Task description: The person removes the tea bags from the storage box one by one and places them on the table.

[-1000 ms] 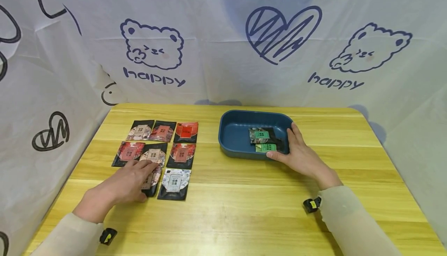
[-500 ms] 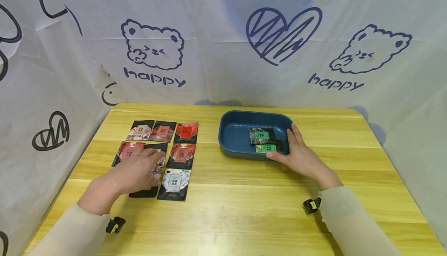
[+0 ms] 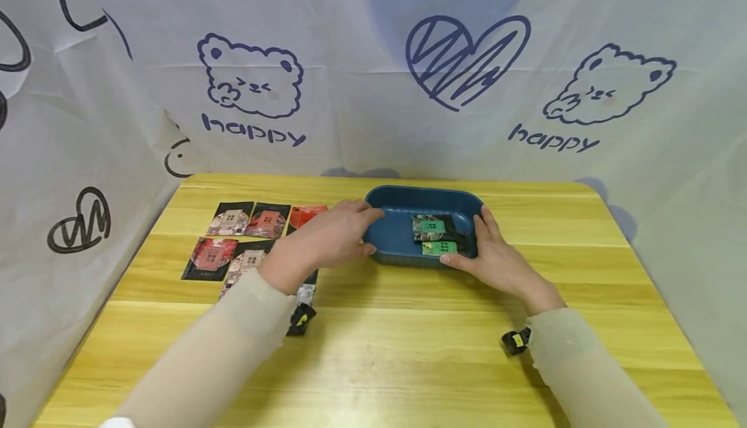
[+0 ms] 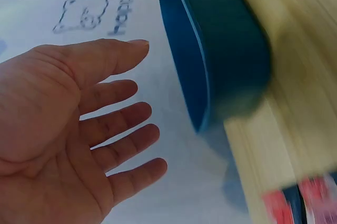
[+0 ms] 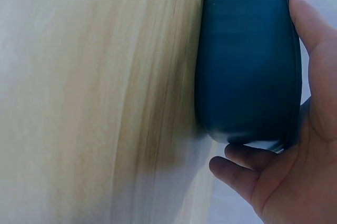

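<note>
A dark blue rectangular box [image 3: 408,260] stands on the table, holding two black-and-green sachets [image 3: 430,227] that overlap at its right side. My left hand [image 3: 331,237] is at the box's left end, fingers spread. In the left wrist view its palm is bare, and the thumb and fingers are apart from the box wall. With the thumb over the near rim and the fingers round the right end, my right hand [image 3: 506,264] grips the box. Flat sachets lie left of it, among them a cream one [image 3: 231,219] and a red one [image 3: 210,258]; my left arm covers some.
The wooden table [image 3: 408,344] meets a white printed cloth [image 3: 362,91] along its back edge. A small black device with a yellow mark hangs at each sleeve, one under the left cuff [image 3: 302,319] and one under the right cuff [image 3: 516,341].
My left hand has left the sachets on the left and moved right and away from me to the box. The right hand stays on the box; the head view has shifted slightly.
</note>
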Action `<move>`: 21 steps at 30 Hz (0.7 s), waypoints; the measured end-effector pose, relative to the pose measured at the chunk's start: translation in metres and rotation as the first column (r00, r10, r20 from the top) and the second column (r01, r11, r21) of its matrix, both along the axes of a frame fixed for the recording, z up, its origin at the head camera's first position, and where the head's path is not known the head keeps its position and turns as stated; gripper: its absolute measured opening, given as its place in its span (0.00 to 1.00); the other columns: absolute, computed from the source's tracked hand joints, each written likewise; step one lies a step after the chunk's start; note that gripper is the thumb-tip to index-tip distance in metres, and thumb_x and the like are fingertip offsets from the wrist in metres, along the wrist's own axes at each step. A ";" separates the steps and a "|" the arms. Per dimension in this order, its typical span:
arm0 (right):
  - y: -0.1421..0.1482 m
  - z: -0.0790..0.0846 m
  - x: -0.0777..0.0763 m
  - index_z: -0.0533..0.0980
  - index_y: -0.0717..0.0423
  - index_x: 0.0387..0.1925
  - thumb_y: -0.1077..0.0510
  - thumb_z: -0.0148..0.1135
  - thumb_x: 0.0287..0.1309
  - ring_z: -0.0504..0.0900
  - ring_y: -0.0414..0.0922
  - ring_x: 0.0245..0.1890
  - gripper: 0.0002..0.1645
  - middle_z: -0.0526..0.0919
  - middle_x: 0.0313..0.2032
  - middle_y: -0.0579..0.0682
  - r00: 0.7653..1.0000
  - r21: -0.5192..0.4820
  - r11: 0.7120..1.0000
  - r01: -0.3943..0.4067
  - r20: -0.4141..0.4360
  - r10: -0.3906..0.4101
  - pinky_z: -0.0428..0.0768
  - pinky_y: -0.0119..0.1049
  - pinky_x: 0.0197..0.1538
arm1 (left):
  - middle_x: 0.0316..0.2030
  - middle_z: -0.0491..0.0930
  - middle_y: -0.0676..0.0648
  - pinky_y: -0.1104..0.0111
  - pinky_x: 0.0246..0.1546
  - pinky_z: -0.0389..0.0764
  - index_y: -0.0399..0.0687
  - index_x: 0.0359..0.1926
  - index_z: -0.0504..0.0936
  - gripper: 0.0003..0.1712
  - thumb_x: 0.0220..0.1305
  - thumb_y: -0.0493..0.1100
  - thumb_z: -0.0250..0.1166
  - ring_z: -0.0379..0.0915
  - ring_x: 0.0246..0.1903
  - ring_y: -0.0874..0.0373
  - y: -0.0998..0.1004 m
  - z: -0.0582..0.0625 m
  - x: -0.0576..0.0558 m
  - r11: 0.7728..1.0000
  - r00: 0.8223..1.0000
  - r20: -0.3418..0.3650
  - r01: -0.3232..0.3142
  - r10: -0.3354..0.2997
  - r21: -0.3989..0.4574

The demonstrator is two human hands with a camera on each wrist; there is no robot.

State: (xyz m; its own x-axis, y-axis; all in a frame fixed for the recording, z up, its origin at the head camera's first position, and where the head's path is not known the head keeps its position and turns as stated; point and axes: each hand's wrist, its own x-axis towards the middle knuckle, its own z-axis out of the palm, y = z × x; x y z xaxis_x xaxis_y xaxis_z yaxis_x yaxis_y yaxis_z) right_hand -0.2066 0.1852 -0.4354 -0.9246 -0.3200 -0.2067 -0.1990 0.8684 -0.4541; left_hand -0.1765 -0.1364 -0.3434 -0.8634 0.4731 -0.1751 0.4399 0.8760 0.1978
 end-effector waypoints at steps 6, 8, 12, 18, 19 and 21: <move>0.000 0.001 -0.001 0.36 0.67 0.84 0.13 0.53 0.58 0.60 0.72 0.76 0.80 0.23 0.84 0.59 1.000 -0.003 1.000 0.004 -0.007 -0.004 0.70 0.67 0.71 | 0.77 0.67 0.43 0.53 0.75 0.70 0.48 0.79 0.67 0.35 0.78 0.49 0.64 0.63 0.76 0.45 0.047 -0.010 -0.035 0.997 0.997 0.058 0.060 -0.057 -0.055; 0.000 0.000 -0.001 0.36 0.67 0.83 0.13 0.53 0.58 0.61 0.72 0.76 0.80 0.23 0.84 0.59 1.000 -0.001 1.000 0.004 -0.009 -0.004 0.70 0.67 0.71 | 0.77 0.66 0.44 0.54 0.75 0.69 0.49 0.79 0.67 0.32 0.80 0.48 0.61 0.62 0.77 0.46 0.059 -0.016 -0.044 0.995 0.994 0.084 0.069 -0.063 -0.069; 0.000 -0.002 -0.001 0.37 0.67 0.83 0.14 0.54 0.59 0.61 0.72 0.76 0.79 0.24 0.84 0.59 1.000 -0.006 1.000 0.002 -0.016 -0.002 0.70 0.67 0.71 | 0.76 0.68 0.46 0.56 0.75 0.70 0.51 0.79 0.69 0.28 0.81 0.41 0.56 0.64 0.76 0.49 0.081 -0.028 -0.060 0.990 0.988 0.128 0.095 -0.082 -0.101; 0.001 -0.002 -0.001 0.37 0.67 0.83 0.14 0.54 0.60 0.59 0.72 0.77 0.79 0.24 0.84 0.59 1.000 -0.008 1.000 -0.006 -0.022 0.006 0.68 0.67 0.72 | 0.79 0.66 0.51 0.56 0.77 0.66 0.57 0.81 0.65 0.31 0.83 0.36 0.50 0.61 0.78 0.51 0.107 -0.044 -0.072 0.989 0.965 0.250 0.111 -0.083 -0.097; 0.001 -0.002 -0.001 0.37 0.67 0.83 0.14 0.54 0.60 0.59 0.72 0.77 0.79 0.23 0.84 0.59 1.000 -0.009 1.000 -0.005 -0.021 0.005 0.68 0.67 0.73 | 0.79 0.65 0.52 0.56 0.78 0.65 0.58 0.82 0.64 0.31 0.83 0.37 0.50 0.60 0.79 0.51 0.109 -0.046 -0.072 0.990 0.960 0.270 0.106 -0.078 -0.091; 0.002 -0.002 -0.001 0.37 0.67 0.84 0.14 0.54 0.59 0.60 0.72 0.77 0.79 0.23 0.84 0.58 1.000 -0.013 1.000 -0.004 -0.022 0.004 0.69 0.67 0.72 | 0.81 0.62 0.51 0.55 0.79 0.62 0.60 0.82 0.63 0.31 0.84 0.38 0.49 0.57 0.80 0.50 0.113 -0.049 -0.074 0.991 0.952 0.299 0.099 -0.068 -0.090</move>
State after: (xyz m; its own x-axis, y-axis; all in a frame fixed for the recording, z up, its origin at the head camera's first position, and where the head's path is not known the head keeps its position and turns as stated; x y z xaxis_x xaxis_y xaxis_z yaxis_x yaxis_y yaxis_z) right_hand -0.2079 0.1868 -0.4377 -0.9274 -0.3266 -0.1823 -0.2127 0.8614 -0.4613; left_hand -0.2500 -0.0235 -0.3927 -0.7244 0.5075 -0.4666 0.4480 0.8610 0.2409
